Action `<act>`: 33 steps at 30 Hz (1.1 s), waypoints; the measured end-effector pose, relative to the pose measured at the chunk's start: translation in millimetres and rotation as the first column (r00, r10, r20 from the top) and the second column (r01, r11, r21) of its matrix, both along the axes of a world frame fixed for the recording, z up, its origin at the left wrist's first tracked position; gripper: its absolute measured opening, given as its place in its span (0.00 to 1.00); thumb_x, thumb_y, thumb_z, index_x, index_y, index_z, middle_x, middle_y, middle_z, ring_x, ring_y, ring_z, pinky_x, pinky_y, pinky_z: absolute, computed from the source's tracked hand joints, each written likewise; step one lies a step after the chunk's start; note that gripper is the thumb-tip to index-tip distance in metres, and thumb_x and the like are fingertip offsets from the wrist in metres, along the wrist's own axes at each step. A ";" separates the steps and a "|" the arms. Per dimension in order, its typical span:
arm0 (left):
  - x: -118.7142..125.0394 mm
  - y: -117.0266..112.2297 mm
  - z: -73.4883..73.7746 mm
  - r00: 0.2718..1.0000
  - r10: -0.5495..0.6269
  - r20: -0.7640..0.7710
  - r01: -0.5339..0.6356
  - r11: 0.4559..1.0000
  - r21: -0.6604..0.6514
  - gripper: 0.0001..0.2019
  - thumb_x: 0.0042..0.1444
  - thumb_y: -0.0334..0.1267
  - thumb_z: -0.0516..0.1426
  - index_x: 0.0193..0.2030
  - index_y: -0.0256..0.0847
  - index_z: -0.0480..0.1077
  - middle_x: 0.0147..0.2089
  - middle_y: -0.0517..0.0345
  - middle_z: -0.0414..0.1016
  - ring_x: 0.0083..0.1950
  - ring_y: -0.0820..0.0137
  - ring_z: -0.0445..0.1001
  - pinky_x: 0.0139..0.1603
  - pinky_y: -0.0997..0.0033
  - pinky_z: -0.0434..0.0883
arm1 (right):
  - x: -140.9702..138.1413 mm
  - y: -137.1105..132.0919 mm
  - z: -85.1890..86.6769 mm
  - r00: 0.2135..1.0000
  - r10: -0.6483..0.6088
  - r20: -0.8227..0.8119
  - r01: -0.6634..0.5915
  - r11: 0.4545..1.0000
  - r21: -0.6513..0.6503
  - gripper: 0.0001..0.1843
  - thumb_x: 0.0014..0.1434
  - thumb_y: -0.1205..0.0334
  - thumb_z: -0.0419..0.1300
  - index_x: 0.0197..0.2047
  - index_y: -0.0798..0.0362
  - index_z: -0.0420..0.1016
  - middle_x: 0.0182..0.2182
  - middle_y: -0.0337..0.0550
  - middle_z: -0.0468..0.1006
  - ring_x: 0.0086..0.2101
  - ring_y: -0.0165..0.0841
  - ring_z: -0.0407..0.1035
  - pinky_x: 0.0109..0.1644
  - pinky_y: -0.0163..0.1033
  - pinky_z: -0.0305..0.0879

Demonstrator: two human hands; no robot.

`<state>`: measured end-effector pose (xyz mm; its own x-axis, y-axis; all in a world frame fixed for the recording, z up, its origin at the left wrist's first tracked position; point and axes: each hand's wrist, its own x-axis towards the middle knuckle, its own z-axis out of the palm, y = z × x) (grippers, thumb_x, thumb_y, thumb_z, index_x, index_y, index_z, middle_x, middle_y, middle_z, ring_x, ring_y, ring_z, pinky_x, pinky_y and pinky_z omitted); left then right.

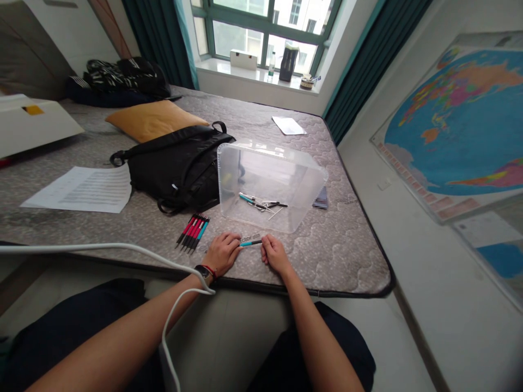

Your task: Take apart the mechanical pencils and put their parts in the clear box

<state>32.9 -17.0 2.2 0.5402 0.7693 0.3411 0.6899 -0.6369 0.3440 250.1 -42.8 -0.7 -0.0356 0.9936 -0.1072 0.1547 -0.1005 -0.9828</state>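
Note:
A blue and black pen (250,243) lies level between my two hands, low over the mattress near its front edge. My left hand (223,253) rests on the mattress, its fingers closed at the pen's blue end. At the dark end, my right hand (274,253) has its fingers curled round the pen. To the left, a row of red and blue pens (193,233) lies side by side. Just beyond my hands, a clear plastic bin (272,222) sits tipped with its opening towards me. Several pen parts (261,204) lie loose inside it.
A white cable (122,246) crosses over my left forearm. Behind the pens lie a black backpack (180,166), a printed sheet (81,190) and a yellow pillow (153,118). The mattress edge (347,295) runs in front of me, and a wall with a map (449,125) stands right.

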 end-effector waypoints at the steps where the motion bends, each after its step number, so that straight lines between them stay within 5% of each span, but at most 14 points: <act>1: -0.1 -0.1 0.0 1.000 0.000 0.001 0.000 1.000 -0.002 0.11 0.67 0.41 0.50 0.41 0.43 0.73 0.53 0.53 0.75 0.55 0.60 0.68 0.53 0.57 0.66 | 0.3 0.2 0.4 1.000 0.007 0.001 -0.007 1.000 0.004 0.23 0.65 0.40 0.49 0.28 0.50 0.60 0.16 0.31 0.65 0.14 0.25 0.59 0.17 0.29 0.56; 16: -5.1 -1.1 -1.5 0.986 0.011 0.167 0.001 0.997 -0.071 0.11 0.66 0.43 0.51 0.45 0.44 0.74 0.45 0.52 0.76 0.48 0.63 0.72 0.51 0.60 0.69 | 2.9 7.7 -9.8 0.998 -0.010 0.061 0.013 0.999 -0.046 0.26 0.63 0.39 0.50 0.23 0.49 0.58 0.13 0.31 0.60 0.14 0.27 0.55 0.19 0.32 0.52; 25: -30.8 -16.6 6.3 0.781 0.220 0.585 0.005 0.934 -0.357 0.12 0.57 0.49 0.62 0.39 0.45 0.78 0.38 0.57 0.81 0.40 0.65 0.78 0.42 0.66 0.74 | -10.8 -3.0 5.6 0.964 0.206 0.168 -0.198 0.978 -0.063 0.27 0.67 0.43 0.48 0.26 0.52 0.70 0.17 0.35 0.68 0.20 0.27 0.63 0.29 0.31 0.61; 28: -38.0 -10.1 16.0 0.709 0.274 0.650 0.058 0.896 -0.441 0.14 0.53 0.52 0.63 0.37 0.44 0.78 0.39 0.56 0.81 0.42 0.63 0.78 0.40 0.67 0.75 | -11.2 8.3 8.9 0.926 0.251 0.281 -0.225 0.967 -0.123 0.22 0.67 0.45 0.49 0.32 0.52 0.73 0.19 0.35 0.71 0.20 0.29 0.65 0.28 0.32 0.61; 30: -41.0 -3.3 23.8 0.653 0.307 0.693 0.111 0.866 -0.487 0.15 0.52 0.53 0.63 0.37 0.44 0.78 0.41 0.54 0.81 0.45 0.62 0.78 0.40 0.68 0.75 | -6.0 27.0 14.4 0.872 0.169 0.460 -0.154 0.986 -0.071 0.17 0.66 0.50 0.53 0.34 0.52 0.73 0.22 0.37 0.74 0.23 0.30 0.67 0.29 0.32 0.62; 33: -45.6 3.6 34.4 0.570 0.355 0.741 0.206 0.811 -0.548 0.16 0.54 0.52 0.62 0.38 0.42 0.78 0.42 0.53 0.82 0.45 0.61 0.79 0.44 0.67 0.75 | 2.9 65.7 29.1 0.670 -0.034 0.742 -0.063 0.993 0.102 0.07 0.62 0.60 0.57 0.37 0.53 0.75 0.32 0.41 0.78 0.32 0.33 0.70 0.40 0.36 0.65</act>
